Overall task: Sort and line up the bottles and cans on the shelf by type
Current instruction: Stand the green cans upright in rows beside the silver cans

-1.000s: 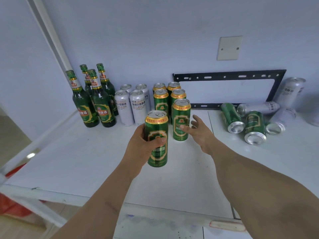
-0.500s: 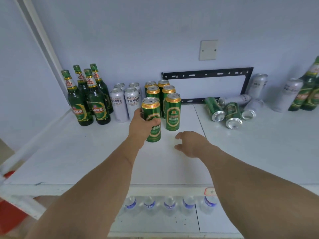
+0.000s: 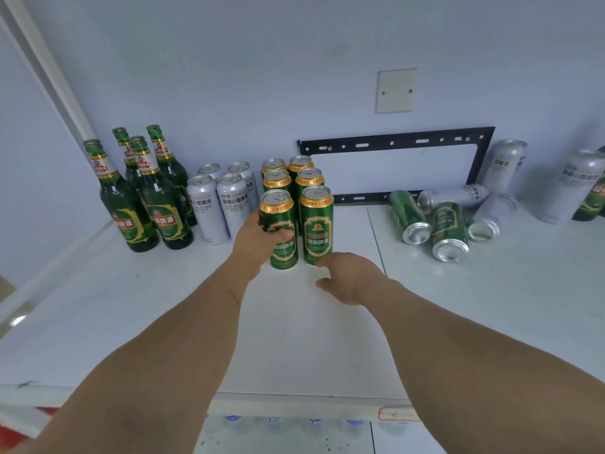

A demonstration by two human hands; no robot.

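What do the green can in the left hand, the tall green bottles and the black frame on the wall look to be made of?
Green can, held by the left hand: likely aluminium, glossy printed wrap, bare silvery pull-tab top. Green bottles: probably glass, translucent green with sharp highlights and paper-like labels. Black frame: looks like painted metal, matte, with punched slots along the bar.

Upright green metal cans [image 3: 317, 229], glossy printed sides, gold rims, bare silvery tops. Pale silver-white metal cans [image 3: 208, 209], satin finish. Dark green glass bottles [image 3: 162, 208], glossy, with shiny paper labels. White shelf [image 3: 163, 309], smooth, faint sheen. Behind the green cans: black perforated metal bracket [image 3: 396, 144], matt; cream plastic wall plate [image 3: 395, 90], smooth.
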